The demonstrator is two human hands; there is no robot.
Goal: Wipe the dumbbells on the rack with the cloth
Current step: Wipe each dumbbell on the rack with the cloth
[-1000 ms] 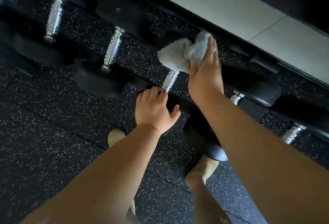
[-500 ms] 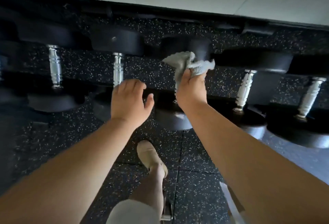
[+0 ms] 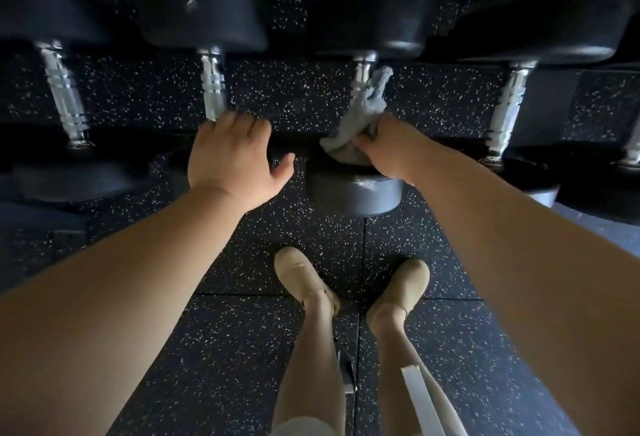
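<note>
Where the speckled rubber floor fills the near view, two beige shoes stand side by side below the rack. Beyond them the left hand rests flat on the near end of a dumbbell, its fingers relaxed and holding nothing, thumb spread. Just beside it, the right hand grips a grey cloth, fingers curled round the bunched fabric. That cloth lies against the chrome handle of the middle dumbbell and trails onto its near black head. Farther back, more dumbbells sit in a row on the rack.
</note>
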